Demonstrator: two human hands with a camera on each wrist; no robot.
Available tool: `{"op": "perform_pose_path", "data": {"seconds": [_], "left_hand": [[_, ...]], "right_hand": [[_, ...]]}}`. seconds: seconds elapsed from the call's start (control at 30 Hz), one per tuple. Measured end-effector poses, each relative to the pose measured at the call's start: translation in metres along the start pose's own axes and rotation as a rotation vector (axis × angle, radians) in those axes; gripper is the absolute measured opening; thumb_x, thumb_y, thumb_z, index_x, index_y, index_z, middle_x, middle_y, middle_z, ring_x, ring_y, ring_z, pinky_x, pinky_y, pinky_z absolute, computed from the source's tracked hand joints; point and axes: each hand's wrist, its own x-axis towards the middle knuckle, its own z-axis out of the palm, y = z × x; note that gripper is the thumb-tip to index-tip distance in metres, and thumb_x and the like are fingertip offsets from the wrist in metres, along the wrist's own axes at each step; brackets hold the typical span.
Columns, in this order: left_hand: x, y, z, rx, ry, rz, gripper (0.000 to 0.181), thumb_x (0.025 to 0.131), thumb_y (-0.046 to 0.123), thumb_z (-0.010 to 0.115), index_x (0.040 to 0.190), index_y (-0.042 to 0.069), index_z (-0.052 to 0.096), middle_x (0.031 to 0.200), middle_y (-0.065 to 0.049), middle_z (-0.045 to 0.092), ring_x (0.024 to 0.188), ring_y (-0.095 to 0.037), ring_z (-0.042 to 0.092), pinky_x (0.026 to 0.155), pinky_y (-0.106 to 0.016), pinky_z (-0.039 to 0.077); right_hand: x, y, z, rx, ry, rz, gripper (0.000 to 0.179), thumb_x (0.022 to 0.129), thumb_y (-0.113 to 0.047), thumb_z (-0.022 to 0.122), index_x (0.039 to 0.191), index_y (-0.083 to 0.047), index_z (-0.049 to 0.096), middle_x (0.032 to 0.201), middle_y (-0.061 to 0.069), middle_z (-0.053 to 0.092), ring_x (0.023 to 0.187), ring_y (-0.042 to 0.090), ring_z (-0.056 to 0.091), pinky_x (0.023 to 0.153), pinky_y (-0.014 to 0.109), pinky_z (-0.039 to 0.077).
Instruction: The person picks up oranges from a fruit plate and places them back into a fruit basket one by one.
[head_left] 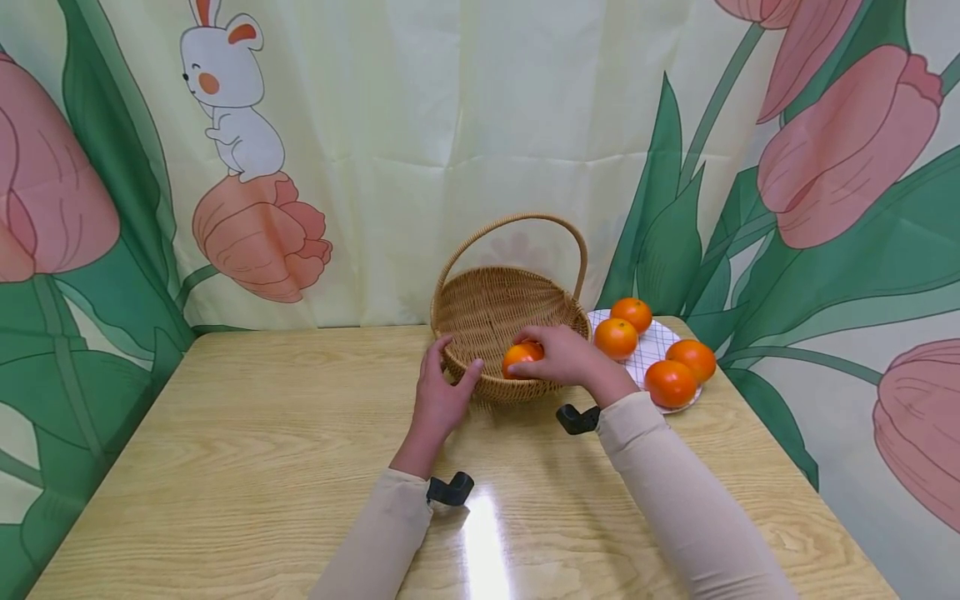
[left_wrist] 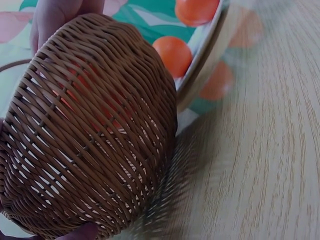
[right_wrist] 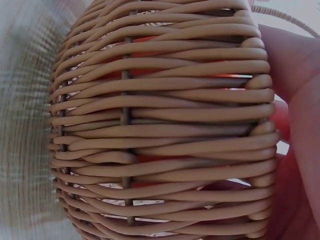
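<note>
A woven wicker basket (head_left: 502,308) with a tall arched handle stands at the back of the table. My left hand (head_left: 438,404) holds the basket's front left side, thumb and fingers spread apart at the rim. Inside the front of the basket, my right hand (head_left: 562,354) grips an orange (head_left: 517,358) from above, fingers partly hidden behind the fruit. The left wrist view shows the outer weave (left_wrist: 95,135), with orange colour showing through the gaps. Through the slats in the right wrist view, the same colour appears beside my right hand (right_wrist: 300,100).
To the right of the basket, a white plate with a blue grid pattern (head_left: 652,342) bears several oranges (head_left: 671,383). The wooden table (head_left: 285,433) meets a curtain printed with tulips and a rabbit (head_left: 390,150) at its back edge.
</note>
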Motion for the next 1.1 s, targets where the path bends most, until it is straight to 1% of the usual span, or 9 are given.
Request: {"op": "perform_pose_path", "data": {"seconds": [0.13,0.27,0.33,0.43,0.57,0.7,0.87,1.03,1.1], "left_hand": [[0.001,0.0,0.0,0.002,-0.001,0.0,0.075,0.075,0.067,0.054,0.137,0.033,0.03,0.142,0.003,0.032,0.128,-0.03,0.038,0.097,-0.052,0.04],[0.001,-0.001,0.0,-0.005,-0.002,0.001,0.071,0.078,0.06,0.057,0.137,0.031,0.03,0.142,0.002,0.031,0.127,-0.031,0.038,0.097,-0.053,0.04],[0.002,-0.001,0.0,-0.005,-0.002,-0.003,0.068,0.079,0.057,0.058,0.136,0.033,0.029,0.143,0.002,0.03,0.127,-0.032,0.038,0.097,-0.053,0.04],[0.003,-0.001,0.001,-0.006,0.0,-0.012,0.064,0.079,0.057,0.058,0.134,0.038,0.029,0.142,0.003,0.03,0.127,-0.031,0.039,0.097,-0.052,0.041],[0.002,-0.002,0.001,-0.001,0.0,-0.018,0.066,0.076,0.066,0.055,0.132,0.043,0.028,0.142,0.004,0.031,0.127,-0.031,0.039,0.096,-0.05,0.042],[0.003,-0.002,0.001,-0.006,-0.002,-0.006,0.067,0.076,0.064,0.055,0.133,0.041,0.028,0.142,0.003,0.03,0.127,-0.032,0.039,0.095,-0.051,0.042],[0.003,-0.002,0.001,-0.028,-0.01,-0.002,0.068,0.079,0.058,0.058,0.136,0.035,0.029,0.143,0.002,0.029,0.127,-0.034,0.038,0.094,-0.051,0.042],[0.002,-0.002,0.0,-0.031,-0.028,-0.017,0.075,0.073,0.07,0.053,0.136,0.037,0.028,0.145,0.002,0.027,0.129,-0.032,0.037,0.095,-0.051,0.042],[0.001,-0.002,-0.001,-0.035,-0.031,-0.018,0.076,0.072,0.071,0.053,0.135,0.038,0.028,0.144,0.003,0.027,0.128,-0.032,0.038,0.094,-0.049,0.044]], "right_hand": [[-0.001,0.0,-0.001,-0.001,-0.009,-0.003,0.05,0.078,-0.054,0.061,0.118,-0.024,0.056,0.105,0.0,0.062,0.088,0.02,0.056,0.076,0.033,0.048],[-0.004,0.001,-0.003,0.042,-0.005,0.0,0.045,0.081,-0.049,0.061,0.118,-0.022,0.058,0.114,0.005,0.062,0.101,0.024,0.058,0.085,0.041,0.048],[-0.005,0.002,-0.004,0.05,0.014,0.008,0.044,0.082,-0.049,0.06,0.117,-0.022,0.058,0.116,0.005,0.062,0.105,0.025,0.058,0.088,0.042,0.048],[-0.006,0.006,-0.006,0.061,0.068,0.017,0.042,0.082,-0.049,0.06,0.114,-0.023,0.06,0.115,0.003,0.062,0.107,0.022,0.057,0.09,0.042,0.047],[-0.01,0.012,-0.008,0.074,0.165,-0.007,0.035,0.085,-0.042,0.059,0.11,-0.018,0.063,0.113,0.002,0.063,0.107,0.021,0.057,0.092,0.042,0.046],[-0.016,0.018,-0.012,0.082,0.247,-0.022,0.03,0.086,-0.036,0.059,0.108,-0.015,0.064,0.112,0.003,0.064,0.107,0.024,0.057,0.092,0.043,0.045],[-0.025,0.027,-0.015,0.09,0.313,0.009,0.028,0.088,-0.034,0.057,0.109,-0.016,0.063,0.113,0.004,0.063,0.108,0.025,0.055,0.093,0.045,0.044],[-0.032,0.038,-0.014,0.083,0.37,0.032,0.029,0.088,-0.033,0.057,0.109,-0.015,0.063,0.113,0.005,0.062,0.106,0.025,0.055,0.091,0.045,0.045],[-0.034,0.043,-0.013,0.079,0.391,0.045,0.029,0.088,-0.033,0.057,0.109,-0.014,0.063,0.115,0.006,0.061,0.106,0.026,0.055,0.09,0.046,0.044]]}}
